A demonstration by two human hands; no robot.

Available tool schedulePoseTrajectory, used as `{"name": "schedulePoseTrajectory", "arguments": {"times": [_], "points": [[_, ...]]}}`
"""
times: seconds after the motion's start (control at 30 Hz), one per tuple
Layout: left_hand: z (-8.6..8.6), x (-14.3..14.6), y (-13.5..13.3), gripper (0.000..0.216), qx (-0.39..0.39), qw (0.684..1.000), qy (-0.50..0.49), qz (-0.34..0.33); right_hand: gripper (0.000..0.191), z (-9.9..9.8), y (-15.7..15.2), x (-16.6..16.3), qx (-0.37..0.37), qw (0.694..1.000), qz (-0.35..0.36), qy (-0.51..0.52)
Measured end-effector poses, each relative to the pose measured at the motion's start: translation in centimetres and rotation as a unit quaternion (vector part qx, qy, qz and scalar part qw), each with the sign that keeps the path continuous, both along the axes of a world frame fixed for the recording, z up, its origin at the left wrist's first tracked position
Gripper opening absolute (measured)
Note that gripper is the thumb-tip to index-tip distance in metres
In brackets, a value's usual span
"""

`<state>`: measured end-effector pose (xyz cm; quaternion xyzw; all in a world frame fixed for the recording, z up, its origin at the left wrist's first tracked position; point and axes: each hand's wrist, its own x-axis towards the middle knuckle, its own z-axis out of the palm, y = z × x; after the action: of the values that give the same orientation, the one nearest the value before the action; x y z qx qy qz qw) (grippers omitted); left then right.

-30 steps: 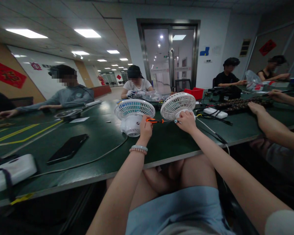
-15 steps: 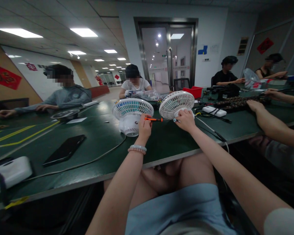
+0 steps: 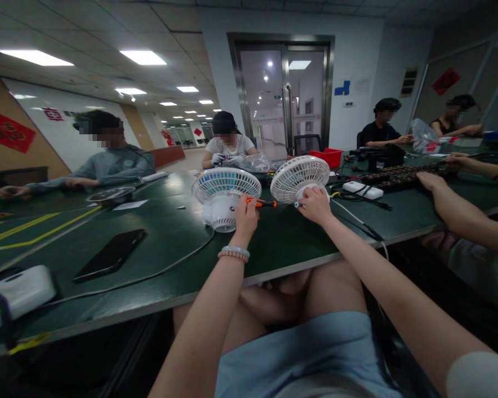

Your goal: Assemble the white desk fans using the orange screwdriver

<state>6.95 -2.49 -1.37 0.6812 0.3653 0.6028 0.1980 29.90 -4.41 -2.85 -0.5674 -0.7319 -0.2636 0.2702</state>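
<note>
My left hand is closed around the orange-and-black handle of a screwdriver, its thin shaft pointing right. Behind that hand a white fan rests on the table, grille up, with blue showing through the slats. My right hand is wrapped round the back hub of a second white fan, whose round grille tilts up toward the far side. A small pale-blue tip shows by my right fingertips, close to the screwdriver's end. Whether the two touch, I cannot tell.
A black phone lies on the green table at left, near a white box. A white cable curves across. A white adapter sits right, beside a co-worker's hands. Behind stands a red bin.
Almost nothing differs: the view has shifted slightly. Both hands keep their places, the left on the screwdriver and the right on the second fan.
</note>
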Motion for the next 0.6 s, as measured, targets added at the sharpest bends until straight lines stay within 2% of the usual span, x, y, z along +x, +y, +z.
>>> {"name": "schedulePoseTrajectory", "arguments": {"times": [0.17, 0.27, 0.4, 0.6], "points": [[-0.30, -0.19, 0.48, 0.020, -0.003, 1.000, -0.008, -0.008, 0.028, -0.03, 0.01, 0.03, -0.001, 1.000, 0.001, -0.005], [-0.37, -0.10, 0.52, 0.018, 0.000, 1.000, -0.007, -0.006, 0.028, -0.08, 0.01, 0.07, -0.001, 1.000, 0.002, -0.002], [-0.30, -0.04, 0.40, 0.014, 0.008, 0.999, 0.019, 0.025, 0.028, -0.12, 0.06, 0.07, -0.001, 1.000, -0.001, -0.001], [-0.24, -0.25, 0.47, 0.021, 0.007, 0.996, 0.056, 0.066, 0.029, -0.14, 0.04, 0.07, 0.000, 1.000, -0.002, -0.001]]}}
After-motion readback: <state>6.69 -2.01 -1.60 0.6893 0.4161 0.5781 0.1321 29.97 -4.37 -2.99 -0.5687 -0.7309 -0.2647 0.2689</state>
